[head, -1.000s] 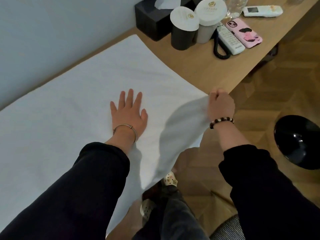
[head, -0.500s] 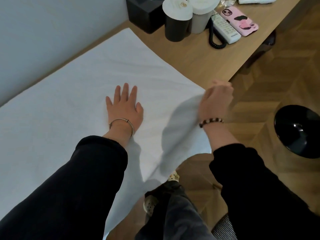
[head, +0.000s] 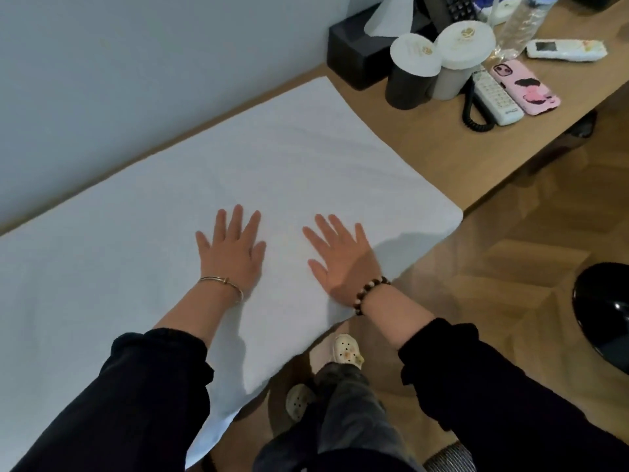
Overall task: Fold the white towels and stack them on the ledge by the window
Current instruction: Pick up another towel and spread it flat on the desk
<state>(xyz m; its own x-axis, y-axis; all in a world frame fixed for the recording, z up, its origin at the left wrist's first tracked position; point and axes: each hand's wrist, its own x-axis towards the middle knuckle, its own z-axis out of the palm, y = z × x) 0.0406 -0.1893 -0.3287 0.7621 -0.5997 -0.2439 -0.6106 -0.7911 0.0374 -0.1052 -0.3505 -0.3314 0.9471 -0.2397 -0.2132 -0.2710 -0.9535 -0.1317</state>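
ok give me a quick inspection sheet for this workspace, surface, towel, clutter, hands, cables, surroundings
surface: wooden desk, bare to the right of the towel
job's things: one white towel spread flat, near edge over the desk front; no folded stack seen
clutter: tissue box, dark cup, grey cup, handset, pink phone, remote, bottle, all at the far right
grips: left hand and right hand flat on the towel, fingers straight
cables: coiled black cord beside the handset
surroundings: pale wall, wood floor, black glossy object at right
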